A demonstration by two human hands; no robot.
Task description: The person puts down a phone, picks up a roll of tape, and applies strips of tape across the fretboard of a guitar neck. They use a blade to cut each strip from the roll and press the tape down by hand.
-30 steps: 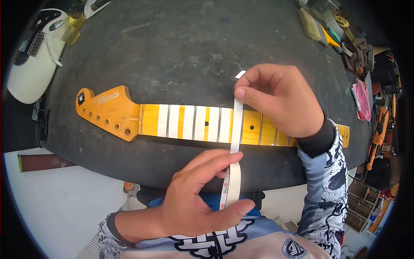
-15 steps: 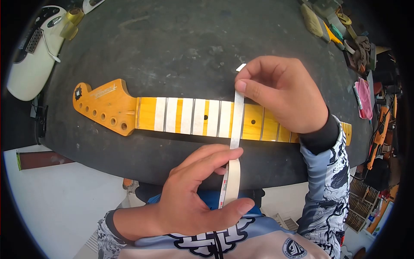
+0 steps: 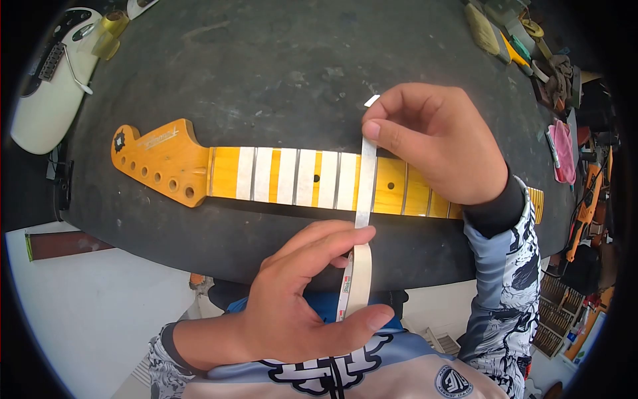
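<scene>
A yellow guitar neck with an orange headstock lies across the dark table, several white tape strips stuck between its frets. A further strip of tape is stretched across the neck. My right hand pinches that strip beyond the neck's far edge, its white end poking out past the fingers. Nearer my body, my left hand holds the tape roll, with a fingertip against the strip. Part of the neck is hidden under my right hand.
The dark table bears a white guitar body at the left. A brush, a yellow-handled tool and a pink cloth lie at the right. An orange tool is at the right edge.
The guitar neck has shifted very slightly, its headstock a little toward the far left. Both hands keep nearly the same positions on the tape.
</scene>
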